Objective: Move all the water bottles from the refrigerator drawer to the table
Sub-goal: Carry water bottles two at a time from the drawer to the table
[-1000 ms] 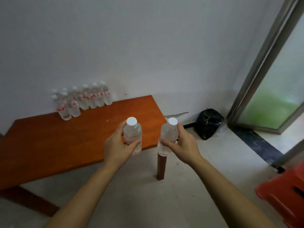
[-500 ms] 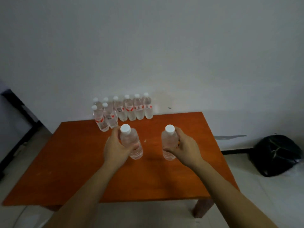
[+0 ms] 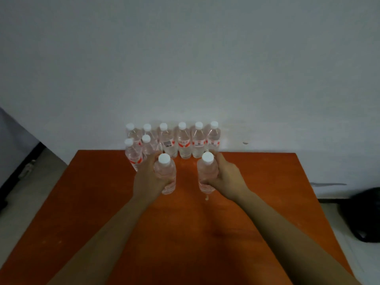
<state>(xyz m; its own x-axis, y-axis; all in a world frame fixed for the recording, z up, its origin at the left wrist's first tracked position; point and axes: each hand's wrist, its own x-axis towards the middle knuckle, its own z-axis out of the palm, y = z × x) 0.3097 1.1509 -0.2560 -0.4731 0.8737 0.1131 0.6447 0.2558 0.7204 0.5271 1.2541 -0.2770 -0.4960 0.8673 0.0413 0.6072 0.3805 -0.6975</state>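
My left hand (image 3: pixel 147 179) grips a clear water bottle (image 3: pixel 165 174) with a white cap, held upright above the orange-brown table (image 3: pixel 185 233). My right hand (image 3: pixel 227 177) grips a second water bottle (image 3: pixel 207 173) the same way, a short gap to the right. Both held bottles hang just in front of a group of several white-capped bottles with red labels (image 3: pixel 185 142) standing at the table's far edge against the wall. The refrigerator drawer is out of view.
A pale wall rises directly behind the table. A black bag (image 3: pixel 363 214) lies on the tiled floor at the right. A dark frame edge (image 3: pixel 20 167) runs along the floor at the left.
The view has swung from beside the table to square in front of it. Both hands have carried their bottles forward over the tabletop, close to the standing group.
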